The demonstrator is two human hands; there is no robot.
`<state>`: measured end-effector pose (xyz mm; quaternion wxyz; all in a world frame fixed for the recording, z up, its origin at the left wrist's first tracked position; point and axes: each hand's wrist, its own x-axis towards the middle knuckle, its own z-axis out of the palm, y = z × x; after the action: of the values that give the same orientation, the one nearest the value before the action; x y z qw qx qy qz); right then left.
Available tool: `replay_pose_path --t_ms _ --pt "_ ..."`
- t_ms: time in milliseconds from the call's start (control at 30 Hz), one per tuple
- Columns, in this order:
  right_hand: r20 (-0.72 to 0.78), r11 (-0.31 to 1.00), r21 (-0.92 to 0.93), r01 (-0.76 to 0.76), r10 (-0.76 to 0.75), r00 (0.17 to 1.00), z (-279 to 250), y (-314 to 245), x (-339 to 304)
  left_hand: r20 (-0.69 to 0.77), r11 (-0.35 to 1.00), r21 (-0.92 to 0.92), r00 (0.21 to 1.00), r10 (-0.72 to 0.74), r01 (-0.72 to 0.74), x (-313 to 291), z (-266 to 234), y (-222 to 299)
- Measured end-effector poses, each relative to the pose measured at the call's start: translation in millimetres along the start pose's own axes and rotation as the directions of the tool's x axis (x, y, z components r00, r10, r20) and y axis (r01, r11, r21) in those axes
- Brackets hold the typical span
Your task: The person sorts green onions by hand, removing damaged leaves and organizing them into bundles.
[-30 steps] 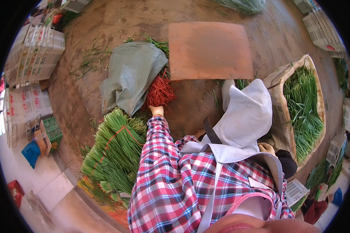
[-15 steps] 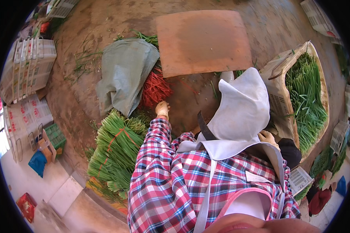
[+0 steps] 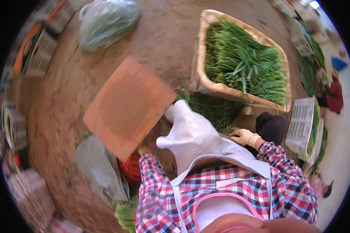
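Observation:
My left hand (image 3: 144, 150), in a pale glove, is by the near corner of a reddish-brown board (image 3: 130, 106). It is just beside a heap of red ties (image 3: 130, 169); its fingers are blurred and partly hidden. My right hand (image 3: 243, 137), also gloved, rests beside my dark-trousered knee with fingers loosely bent and nothing visible in them. A white apron (image 3: 194, 128) spreads over my lap between the arms. Beyond the right hand stands a pale lined crate (image 3: 201, 46) full of long green stalks (image 3: 245, 58). Loose green leaves (image 3: 217, 110) lie between crate and apron.
A grey-green sheet (image 3: 99, 167) lies left of the red ties, with green stalks (image 3: 124, 217) showing below it. A clear plastic bag (image 3: 109, 25) sits at the far left. White crates (image 3: 301, 126) stand along both sides. A person in dark red (image 3: 334, 93) is at the right.
The view has swung right, bringing the crate of stalks nearer the middle. My right hand now shows more fully. My left hand remains near the red ties, now close to the board's corner.

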<state>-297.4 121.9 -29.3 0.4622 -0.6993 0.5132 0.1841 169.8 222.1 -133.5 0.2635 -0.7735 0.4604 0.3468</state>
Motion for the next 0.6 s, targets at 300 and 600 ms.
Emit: replay_pose_path --t_ms 300,600 --pt "-0.017 0.998 0.024 0.063 -0.063 0.998 -2 -4 -12 -0.092 -0.160 -0.973 0.919 -0.384 -0.165 -64 59 -13" --pt "-0.073 0.962 -0.007 0.273 -0.273 0.959 -1 -16 -4 -0.986 0.640 -0.089 0.161 0.054 -0.763 -150 -170 60"
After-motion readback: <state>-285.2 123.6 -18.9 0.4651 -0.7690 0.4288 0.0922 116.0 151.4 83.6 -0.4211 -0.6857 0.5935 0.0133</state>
